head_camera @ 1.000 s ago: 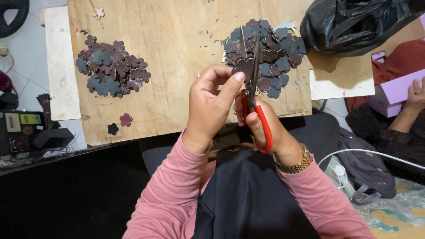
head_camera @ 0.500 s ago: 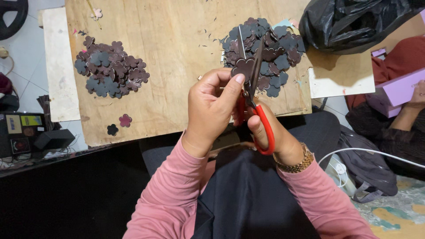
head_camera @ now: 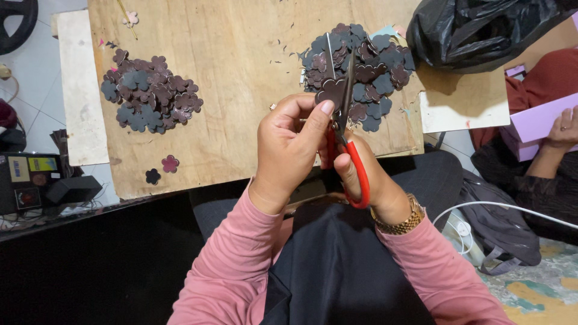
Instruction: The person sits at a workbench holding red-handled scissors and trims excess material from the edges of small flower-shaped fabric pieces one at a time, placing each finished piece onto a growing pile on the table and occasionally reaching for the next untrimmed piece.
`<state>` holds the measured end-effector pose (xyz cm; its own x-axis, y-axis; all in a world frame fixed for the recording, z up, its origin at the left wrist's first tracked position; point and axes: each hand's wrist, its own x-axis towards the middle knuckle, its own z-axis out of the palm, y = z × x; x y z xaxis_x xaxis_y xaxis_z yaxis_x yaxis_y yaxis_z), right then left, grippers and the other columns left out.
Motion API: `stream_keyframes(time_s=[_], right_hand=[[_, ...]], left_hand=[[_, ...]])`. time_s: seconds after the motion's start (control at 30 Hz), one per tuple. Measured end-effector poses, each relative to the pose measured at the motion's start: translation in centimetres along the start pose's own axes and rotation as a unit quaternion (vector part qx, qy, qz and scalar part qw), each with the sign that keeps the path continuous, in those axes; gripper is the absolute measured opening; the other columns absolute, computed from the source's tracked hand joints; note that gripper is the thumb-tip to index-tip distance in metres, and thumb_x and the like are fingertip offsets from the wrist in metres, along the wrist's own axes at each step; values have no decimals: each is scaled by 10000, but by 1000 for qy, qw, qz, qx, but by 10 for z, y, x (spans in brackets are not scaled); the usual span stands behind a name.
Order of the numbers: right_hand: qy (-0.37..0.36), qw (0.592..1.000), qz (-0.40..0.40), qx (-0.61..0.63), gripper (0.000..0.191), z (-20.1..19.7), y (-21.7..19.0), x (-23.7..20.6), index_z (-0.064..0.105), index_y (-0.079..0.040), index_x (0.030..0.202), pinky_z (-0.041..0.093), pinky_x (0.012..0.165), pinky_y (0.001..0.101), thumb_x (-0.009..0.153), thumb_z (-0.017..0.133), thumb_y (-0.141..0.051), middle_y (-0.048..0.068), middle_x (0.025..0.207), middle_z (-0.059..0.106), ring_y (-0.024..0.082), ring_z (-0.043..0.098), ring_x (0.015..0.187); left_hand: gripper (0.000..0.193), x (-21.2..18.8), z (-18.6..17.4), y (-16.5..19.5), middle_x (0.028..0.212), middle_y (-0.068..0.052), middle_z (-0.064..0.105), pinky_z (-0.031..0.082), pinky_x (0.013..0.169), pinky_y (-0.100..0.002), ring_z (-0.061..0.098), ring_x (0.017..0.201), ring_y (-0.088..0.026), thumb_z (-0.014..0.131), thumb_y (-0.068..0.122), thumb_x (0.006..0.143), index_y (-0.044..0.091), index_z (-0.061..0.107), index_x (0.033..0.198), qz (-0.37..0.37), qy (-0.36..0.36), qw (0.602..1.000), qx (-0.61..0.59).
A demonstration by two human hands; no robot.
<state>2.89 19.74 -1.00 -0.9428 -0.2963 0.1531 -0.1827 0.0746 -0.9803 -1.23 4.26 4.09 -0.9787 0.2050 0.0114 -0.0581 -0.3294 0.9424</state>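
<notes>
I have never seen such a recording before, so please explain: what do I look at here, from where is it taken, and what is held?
The camera sits on a person's head and looks down at their own two hands. The left hand pinches a dark flower-shaped cutout; the right hand works red-handled scissors on it. On the wooden board lie two piles of such cutouts. A black plastic bag lies at the right, where another person's hand shows.

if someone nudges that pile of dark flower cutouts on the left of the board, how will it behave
The pile of flower cutouts would probably scatter: the pieces lie loose and overlapping. They look thin and flat, so likely light and unlikely to roll. On the wooden board they may slide easily.
</notes>
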Motion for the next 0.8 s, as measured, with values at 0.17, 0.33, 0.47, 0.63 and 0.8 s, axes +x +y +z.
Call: stream_keyframes(time_s=[0.17, 0.33, 0.47, 0.63, 0.8], right_hand=[[-23, 998, 25, 59, 877, 0, -5, 0, 562, -13, 1139, 470, 749, 274, 925, 433, -854, 24, 929, 557, 122, 534, 837], [-96, 977, 78, 174, 880, -9, -16, -8, 541, 5, 1280, 464, 861, 267, 923, 551, -799, 26, 1091, 540, 117, 518, 961], [-109, 968, 88, 208, 842, -14, -16, -9, 505, 11, 1327, 468, 884, 276, 932, 617, -724, 35, 1140, 541, 121, 516, 971], [-138, 975, 79, 155, 808, -19, -9, -7, 530, 11, 1309, 501, 857, 268, 957, 585, -714, 38, 1106, 561, 116, 540, 936], [-151, 979, 64, 121, 791, -22, -7, -5, 528, 13, 1288, 512, 831, 272, 966, 578, -707, 45, 1083, 561, 122, 542, 925]], left_hand=[[149, -1, -1, -1, 734, -24, 651, 447, 445, -234, 571, 531, -66, 664, 118, 1014, -27, 654, 1044, -18, 1, 1000, -8], [130, 6, -13, 1, 909, 1, 688, 500, 619, -222, 592, 744, -41, 668, 89, 1019, -39, 676, 1042, 0, 1, 999, -34], [104, 7, -26, 5, 904, 18, 688, 499, 744, -209, 594, 822, -35, 688, 80, 1005, -24, 694, 1007, 5, -4, 1000, 14], [103, 4, -36, 8, 830, 31, 654, 463, 668, -202, 552, 749, -26, 715, 83, 986, -14, 697, 956, -45, -17, 997, 67], [104, 6, -41, 9, 835, 22, 664, 463, 657, -202, 559, 751, -31, 720, 84, 983, -17, 702, 965, -18, -50, 994, 100]])
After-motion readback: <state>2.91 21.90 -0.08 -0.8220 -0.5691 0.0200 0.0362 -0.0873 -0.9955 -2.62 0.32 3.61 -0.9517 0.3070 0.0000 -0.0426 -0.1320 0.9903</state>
